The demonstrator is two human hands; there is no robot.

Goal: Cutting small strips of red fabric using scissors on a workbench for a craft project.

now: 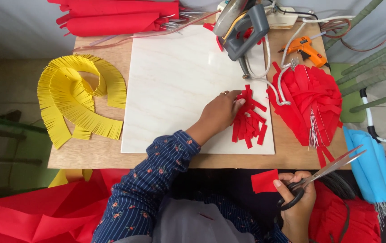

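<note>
A small pile of red paper strips [249, 120] lay on the right part of the white board [175, 85], close to its right and near edges. The left hand [222, 112] was laid on the pile's left side, fingers drawn together and pressed down on the strips rather than clamped round any one of them. The right hand [297, 198] was held below the table's near edge, closed through the handles of a pair of scissors [325, 173], whose blades were spread and pointed up to the right; a small red paper piece [265, 181] was pinched at its thumb.

The step in hand was judged to be the cutting of strips and their gathering on the board. The next move would seem to call for the red piece to be fed between the open blades, which would need the left hand to be freed from the pile.

Room was tight on the right: a heap of red petals with wires [312, 101] lay just beside the strips, over the board's right edge, with an orange glue gun [307, 48] behind it and a grey iron [242, 27] at the board's far edge. The left half of the board was open. Yellow fringed paper [78, 99] was curled well apart on the wooden table [107, 153], and blue paper [370, 166] lay past the table's right edge.
</note>
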